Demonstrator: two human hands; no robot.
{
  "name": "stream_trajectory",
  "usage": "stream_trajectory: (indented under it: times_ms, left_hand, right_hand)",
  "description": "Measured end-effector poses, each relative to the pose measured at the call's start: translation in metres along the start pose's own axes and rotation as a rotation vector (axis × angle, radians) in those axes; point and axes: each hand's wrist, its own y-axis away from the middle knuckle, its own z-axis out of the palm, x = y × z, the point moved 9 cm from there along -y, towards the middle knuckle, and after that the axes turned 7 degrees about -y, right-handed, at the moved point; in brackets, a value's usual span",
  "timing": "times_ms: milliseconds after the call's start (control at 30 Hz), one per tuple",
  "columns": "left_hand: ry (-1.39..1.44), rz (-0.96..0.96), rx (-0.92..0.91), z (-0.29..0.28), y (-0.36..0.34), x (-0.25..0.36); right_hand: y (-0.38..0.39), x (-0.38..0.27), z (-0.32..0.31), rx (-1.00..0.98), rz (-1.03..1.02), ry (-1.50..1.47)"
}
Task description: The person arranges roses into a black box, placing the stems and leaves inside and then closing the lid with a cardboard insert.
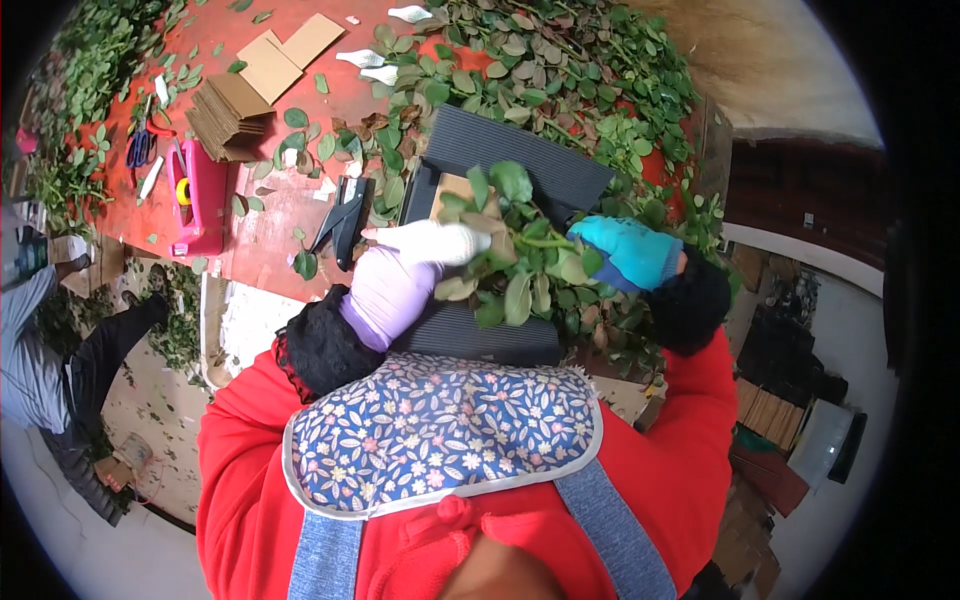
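While the right hand (625, 250), in a turquoise glove, has its fingers curled round a leafy stem (517, 296), the left hand (390, 295), gloved in lilac, lies against a white netted sleeve (435, 242) at the foliage's left end; its fingertips are hidden, so how far it is closed cannot be told. Sleeve and leaves are above a black ribbed board (480, 335), whose raised flap (515, 150) stands beyond them. Left of it lies a black stapler (345, 225), then a pink tape dispenser (198, 225), scissors (142, 148) and cardboard pieces (225, 115) on the red table (215, 45).
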Motion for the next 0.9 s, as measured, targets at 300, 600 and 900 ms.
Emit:
stream_trajectory:
  times_ms: [300,600,900]
  left_hand:
    - [-1.246,0.535,-0.013,0.012,0.011,0.046]
    - [-0.953,0.343,0.119,-0.007,-0.004,0.033]
    - [-1.351,0.458,-0.196,0.024,0.005,0.029]
  right_hand:
    - [0.052,-0.132,-0.113,0.633,-0.061,0.390]
    - [0.023,-0.102,-0.092,0.452,-0.187,0.445]
    - [-0.011,0.154,0.094,-0.058,0.411,-1.014]
